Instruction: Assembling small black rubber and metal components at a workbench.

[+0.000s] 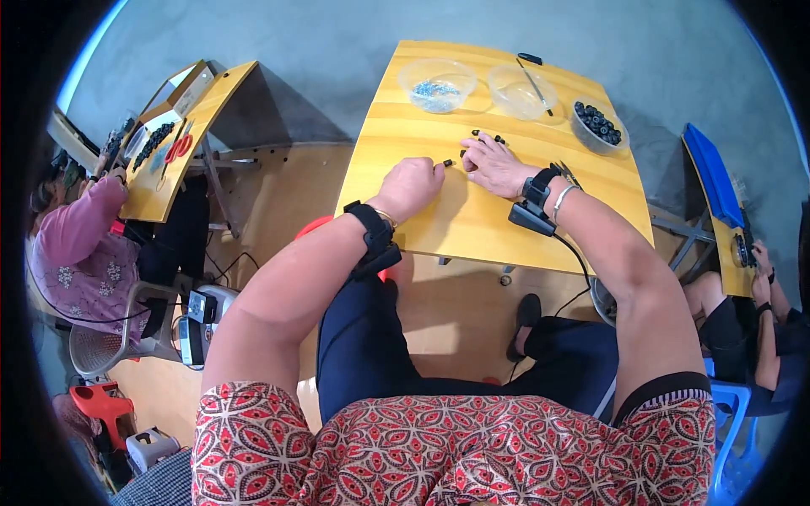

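Note:
My left hand point(409, 187) is closed over the middle of the yellow wooden table point(380, 152). A small black piece point(448, 163) shows at its fingertips, apparently pinched there. Just to the right, my right hand point(498, 169) reaches low over the tabletop with its fingers stretched out. Several small black pieces point(499, 139) lie around and beyond those fingers, and another dark bit shows by its fingertips; the fingers partly hide them. Black bands with small boxes are strapped on both my wrists.
Toward the far edge stand a clear bowl of small silvery-blue bits point(437, 94), a clear bowl point(506, 94) with a thin dark rod point(533, 84) across it, and a tub of round black parts point(601, 131). A dark pointed tool point(570, 174) lies by my right wrist. People work at side tables.

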Tool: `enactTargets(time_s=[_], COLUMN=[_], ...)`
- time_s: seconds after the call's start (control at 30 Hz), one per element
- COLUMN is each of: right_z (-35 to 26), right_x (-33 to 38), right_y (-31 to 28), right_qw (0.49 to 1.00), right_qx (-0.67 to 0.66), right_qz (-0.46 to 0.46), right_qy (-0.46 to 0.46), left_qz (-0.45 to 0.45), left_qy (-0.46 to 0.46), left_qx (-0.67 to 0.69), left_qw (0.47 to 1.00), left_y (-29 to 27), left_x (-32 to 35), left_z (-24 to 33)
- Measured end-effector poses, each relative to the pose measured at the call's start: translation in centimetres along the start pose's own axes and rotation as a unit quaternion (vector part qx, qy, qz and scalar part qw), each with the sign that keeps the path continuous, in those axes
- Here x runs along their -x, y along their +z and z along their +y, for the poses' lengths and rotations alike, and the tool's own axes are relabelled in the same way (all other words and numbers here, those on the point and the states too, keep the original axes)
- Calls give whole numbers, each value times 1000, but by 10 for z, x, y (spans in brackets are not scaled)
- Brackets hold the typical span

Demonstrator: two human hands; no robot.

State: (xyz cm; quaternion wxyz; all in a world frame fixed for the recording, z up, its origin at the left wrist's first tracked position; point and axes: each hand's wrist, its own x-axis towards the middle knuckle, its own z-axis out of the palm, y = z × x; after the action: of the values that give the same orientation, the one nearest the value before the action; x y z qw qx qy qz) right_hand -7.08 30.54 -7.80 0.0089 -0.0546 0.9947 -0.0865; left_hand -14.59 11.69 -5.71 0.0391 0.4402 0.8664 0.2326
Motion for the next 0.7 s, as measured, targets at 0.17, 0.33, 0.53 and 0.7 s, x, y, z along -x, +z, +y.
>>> enactTargets(time_s=[0.17,0.33,0.53,0.7], right_z=[9,-10,-26,-16], right_x=[4,16,-18,-27], right_y=[-14,-22,-23,-19], right_qw=[999,998,1000,1000], right_qx=[-40,9,3,5], right_qz=[-18,59,-12,18], right_qy=[7,13,2,-21], left_qz=[-27,-72,-55,-48], left_qy=[15,15,39,93], left_qx=[-64,-158,-131,-133], left_qw=[997,985,989,986], left_y=[-3,-3,1,3], left_x=[-10,-19,-22,-22], left_z=[11,2,5,1])
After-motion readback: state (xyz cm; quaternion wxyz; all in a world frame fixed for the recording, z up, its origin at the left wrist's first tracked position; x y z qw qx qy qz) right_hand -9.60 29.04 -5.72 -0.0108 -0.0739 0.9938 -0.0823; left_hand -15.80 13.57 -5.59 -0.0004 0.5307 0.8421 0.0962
